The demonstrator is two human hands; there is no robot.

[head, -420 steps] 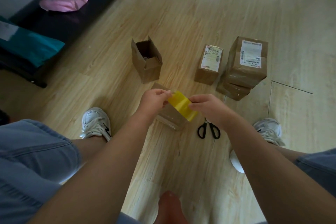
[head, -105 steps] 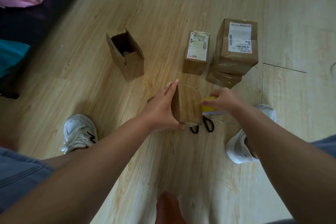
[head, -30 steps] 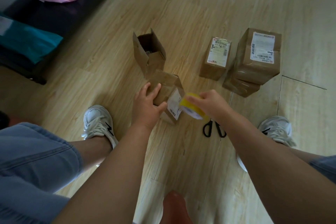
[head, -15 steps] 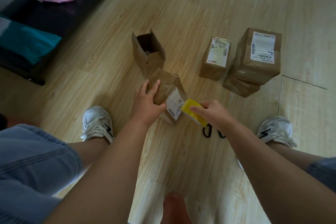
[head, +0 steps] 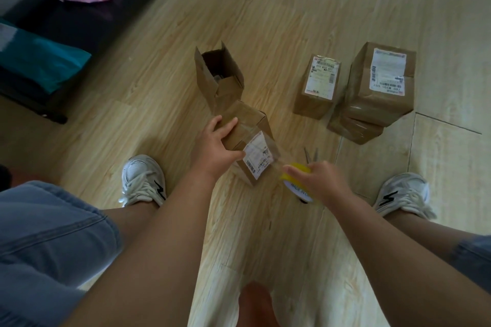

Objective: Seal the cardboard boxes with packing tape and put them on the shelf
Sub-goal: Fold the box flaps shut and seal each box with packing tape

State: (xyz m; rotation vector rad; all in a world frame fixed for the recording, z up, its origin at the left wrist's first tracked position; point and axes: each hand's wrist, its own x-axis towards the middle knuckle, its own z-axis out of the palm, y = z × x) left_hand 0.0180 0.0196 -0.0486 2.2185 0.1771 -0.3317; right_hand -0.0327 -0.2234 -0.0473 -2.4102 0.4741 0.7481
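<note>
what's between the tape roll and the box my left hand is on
A short stretch of clear tape, running from the tape roll in the right hand to the box at its labelled end. The head view shows it.

Wearing loose faded light-blue denim shorts [head: 45,247] with stitched seams. Wearing a pale grey-white lace-up left sneaker [head: 142,178] and a matching right sneaker [head: 403,194], each bearing a black zigzag mark on the side. Showing bare forearms [head: 170,241], left hand [head: 215,151], right hand [head: 318,180].
</note>
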